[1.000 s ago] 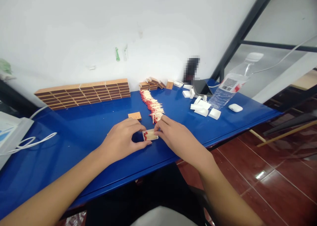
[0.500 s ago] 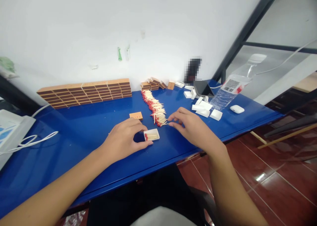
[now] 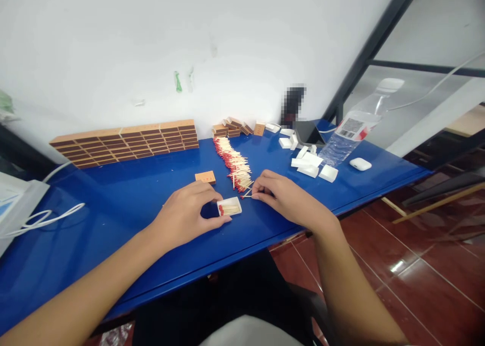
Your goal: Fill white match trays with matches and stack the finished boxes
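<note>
My left hand [image 3: 185, 213] rests on the blue table [image 3: 113, 204] with its fingers curled round the left side of a small white matchbox tray [image 3: 229, 206] that holds a few red-tipped matches. My right hand [image 3: 282, 197] lies just right of the tray, its fingertips pinched on matches at the near end of a long row of loose matches [image 3: 233, 163]. An orange matchbox sleeve [image 3: 205, 177] lies flat just beyond my left hand.
Stacked orange matchboxes [image 3: 125, 141] line the wall at the back left, with a smaller pile [image 3: 233, 129] behind the match row. Several empty white trays [image 3: 310, 161], a plastic water bottle [image 3: 350, 131] and an earbud case [image 3: 359, 164] lie right. White cables [image 3: 41, 219] lie left.
My right hand left the tray, reached right to the match pile, and now pinches matches at its near end, drawing back toward the tray. My left hand stays on the tray.
</note>
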A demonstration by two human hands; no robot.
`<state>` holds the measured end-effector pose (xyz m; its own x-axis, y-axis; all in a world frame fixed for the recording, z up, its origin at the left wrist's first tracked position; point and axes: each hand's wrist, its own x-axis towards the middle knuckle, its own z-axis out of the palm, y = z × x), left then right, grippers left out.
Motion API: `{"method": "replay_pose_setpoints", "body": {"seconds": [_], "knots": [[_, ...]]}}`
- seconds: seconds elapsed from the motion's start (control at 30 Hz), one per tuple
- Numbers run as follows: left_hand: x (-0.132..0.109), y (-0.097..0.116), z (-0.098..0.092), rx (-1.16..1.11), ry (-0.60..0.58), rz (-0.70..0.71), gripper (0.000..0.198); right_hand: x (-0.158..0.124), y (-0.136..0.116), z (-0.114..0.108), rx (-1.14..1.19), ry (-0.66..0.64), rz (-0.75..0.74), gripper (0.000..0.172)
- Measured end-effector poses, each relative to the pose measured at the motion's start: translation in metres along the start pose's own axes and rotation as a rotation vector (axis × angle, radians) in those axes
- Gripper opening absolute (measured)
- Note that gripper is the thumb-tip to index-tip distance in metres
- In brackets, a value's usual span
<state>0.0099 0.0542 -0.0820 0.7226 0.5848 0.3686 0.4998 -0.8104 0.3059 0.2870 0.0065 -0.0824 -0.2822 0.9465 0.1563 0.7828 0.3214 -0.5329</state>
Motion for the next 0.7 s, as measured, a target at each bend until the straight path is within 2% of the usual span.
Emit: {"method": "replay_pose_setpoints", "body": {"seconds": [0.2,0.5,0.7], "knots": [[-0.0005,0.0004,-0.001,-0.002,-0.006,-0.003,0.031,0.0026,0.0066,0.0038,-0.007,0.063,-0.005,0.013],[-0.0013,0.0003,-0.0008,-0.007,-0.01,-0.006,0.031,0.0023,0.0045,0.0018,0.001,0.026,-0.003,0.016],[-0.001,-0.0002,-0.0004,-0.016,-0.01,-0.011,0.031,0.0049,0.0047,0.0045,-0.019,0.086,-0.017,0.021]]}}
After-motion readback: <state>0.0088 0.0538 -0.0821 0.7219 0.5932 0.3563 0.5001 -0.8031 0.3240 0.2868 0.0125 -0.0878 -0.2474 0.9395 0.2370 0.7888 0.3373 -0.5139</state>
